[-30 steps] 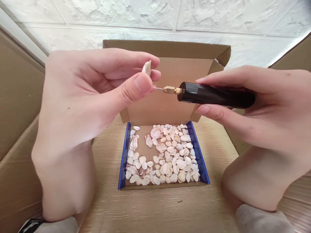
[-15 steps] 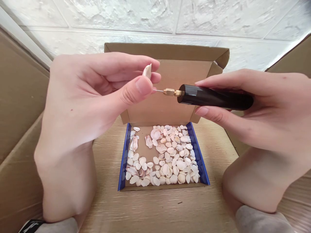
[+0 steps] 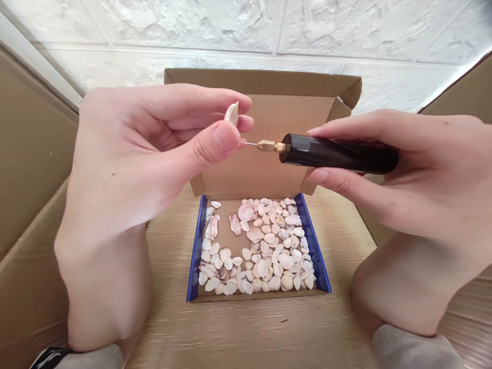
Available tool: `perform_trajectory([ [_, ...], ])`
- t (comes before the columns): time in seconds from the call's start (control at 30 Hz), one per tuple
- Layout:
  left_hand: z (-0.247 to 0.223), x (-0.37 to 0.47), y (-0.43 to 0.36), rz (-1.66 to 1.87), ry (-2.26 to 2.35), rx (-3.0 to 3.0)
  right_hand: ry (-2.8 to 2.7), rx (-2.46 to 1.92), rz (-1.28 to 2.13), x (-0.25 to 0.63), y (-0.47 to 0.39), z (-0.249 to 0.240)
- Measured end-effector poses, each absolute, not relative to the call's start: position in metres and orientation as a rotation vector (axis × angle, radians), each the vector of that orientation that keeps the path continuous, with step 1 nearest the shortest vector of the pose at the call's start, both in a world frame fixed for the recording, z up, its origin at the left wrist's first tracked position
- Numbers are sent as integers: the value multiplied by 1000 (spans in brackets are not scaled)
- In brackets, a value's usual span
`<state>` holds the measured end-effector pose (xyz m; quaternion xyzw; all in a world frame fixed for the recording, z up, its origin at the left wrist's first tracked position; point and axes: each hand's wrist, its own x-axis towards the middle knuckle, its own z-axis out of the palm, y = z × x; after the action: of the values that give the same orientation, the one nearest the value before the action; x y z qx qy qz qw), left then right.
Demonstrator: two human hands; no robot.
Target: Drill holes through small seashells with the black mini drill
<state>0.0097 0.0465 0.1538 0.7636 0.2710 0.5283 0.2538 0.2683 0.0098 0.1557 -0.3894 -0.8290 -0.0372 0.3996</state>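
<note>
Between thumb and fingers, my left hand (image 3: pixel 154 143) pinches a small pale seashell (image 3: pixel 232 114), raised above the box. My right hand (image 3: pixel 392 164) is closed around a black mini hand drill (image 3: pixel 338 154) with a brass chuck (image 3: pixel 271 146). The drill lies almost level, its thin bit pointing left at the shell. The bit's tip disappears behind my left thumb, so I cannot tell whether it is in the shell. Below both hands, many white and pinkish shells (image 3: pixel 286 261) lie in an opened cardboard box (image 3: pixel 230 242) with blue side walls.
The box's lid (image 3: pixel 261 82) stands up at the back, before a white brick-patterned wall (image 3: pixel 230 25). Cardboard panels (image 3: pixel 31 128) rise on the left and right. A tiny dark sliver (image 3: pixel 284 321) lies on the wooden tabletop (image 3: pixel 238 338).
My right hand and the drill have shifted very slightly left. The shell and my left hand have also drifted a touch left; both grips are the same.
</note>
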Motion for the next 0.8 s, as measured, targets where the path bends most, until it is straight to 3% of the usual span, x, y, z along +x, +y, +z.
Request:
perform_trajectory([
  [0.8, 153, 12, 47, 1487, 661, 2078, -1949, -1001, -68, 266, 5, 156],
])
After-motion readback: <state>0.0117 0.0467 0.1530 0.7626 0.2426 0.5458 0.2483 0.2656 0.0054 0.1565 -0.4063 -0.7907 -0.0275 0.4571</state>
